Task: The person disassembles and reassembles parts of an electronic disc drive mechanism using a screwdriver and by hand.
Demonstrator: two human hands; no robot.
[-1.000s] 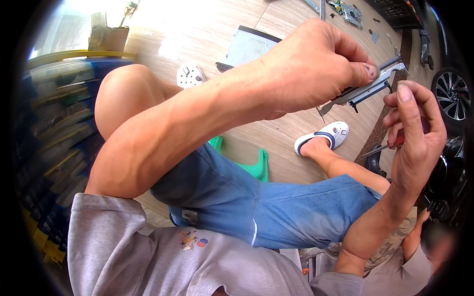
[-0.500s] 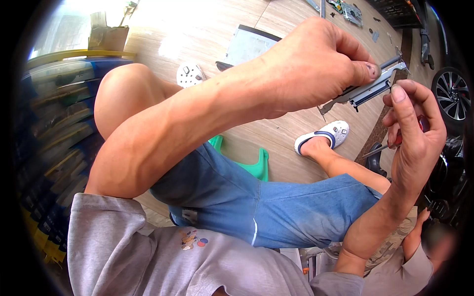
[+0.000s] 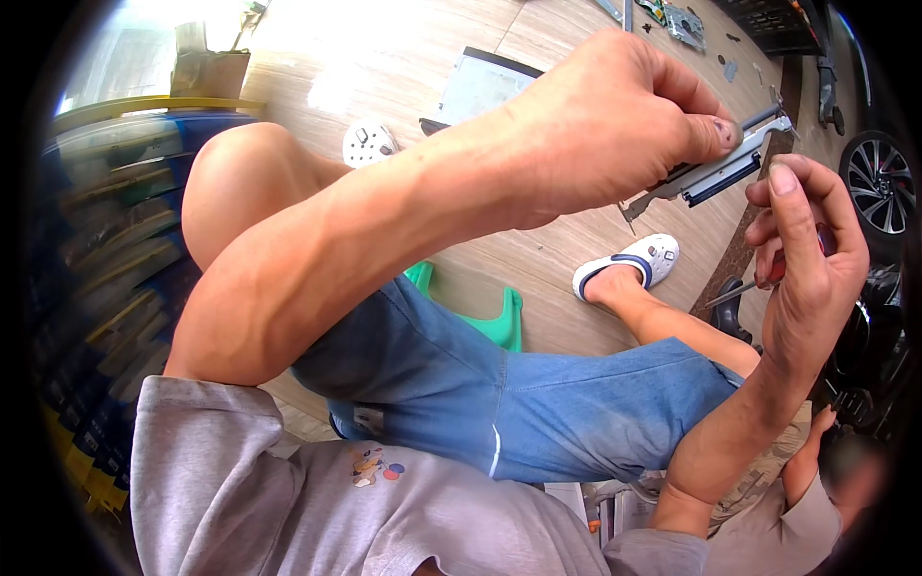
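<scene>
My left hand (image 3: 615,130) is closed on a slim silver and black metal assembly (image 3: 725,171), pinched between thumb and fingers at the upper right. Close to the assembly's right end, my right hand (image 3: 812,226) has its thumb and index fingertip nearly together. Whether a small part sits between those two tips cannot be made out. The curled fingers of that hand hold a screwdriver (image 3: 776,270) with a red handle, its thin shaft pointing down and left. My left hand hides part of the assembly.
A flat grey panel (image 3: 485,86) lies on the floor beyond my left forearm. Metal parts (image 3: 685,29) lie near a black crate (image 3: 768,24). A green plastic stool (image 3: 504,322) is below my legs. Another person (image 3: 792,509) is at the lower right, a car wheel (image 3: 879,182) at the right.
The metal assembly has tilted slightly in my left hand, and more of its black lower edge shows. My right hand has shifted only slightly, still with the screwdriver.
</scene>
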